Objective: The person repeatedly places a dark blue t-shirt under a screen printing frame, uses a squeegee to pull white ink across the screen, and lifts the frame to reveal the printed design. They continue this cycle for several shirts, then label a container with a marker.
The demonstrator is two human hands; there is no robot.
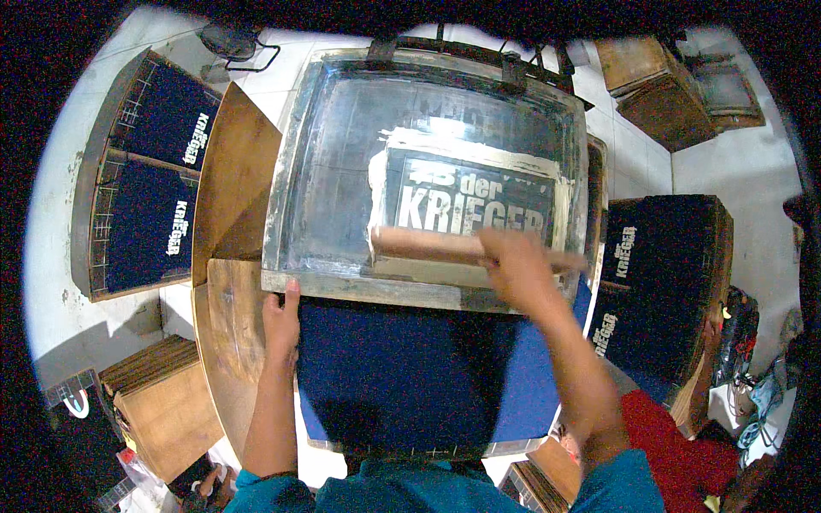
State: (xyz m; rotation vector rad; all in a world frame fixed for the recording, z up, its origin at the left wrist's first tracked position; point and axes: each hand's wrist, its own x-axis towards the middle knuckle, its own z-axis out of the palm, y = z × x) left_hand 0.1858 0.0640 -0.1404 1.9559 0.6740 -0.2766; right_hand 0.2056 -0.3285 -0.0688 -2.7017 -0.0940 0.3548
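Note:
A screen printing frame [325,154] lies over navy fabric [402,376] on a board, its mesh showing pale stencil lettering inside a rim of cream ink. My right hand [517,269] grips a wooden squeegee [423,245], slightly blurred, lying across the lower part of the lettering. My left hand [282,321] holds the frame's lower left edge, thumb upright along it. Clamps [513,73] sit on the frame's far edge.
Boards with printed navy fabric stand at left [141,222] and right [658,291]. Wooden sheets [150,410] are stacked lower left, more boards [658,103] upper right. A person's red garment [667,445] shows lower right. A black chair [227,43] stands behind.

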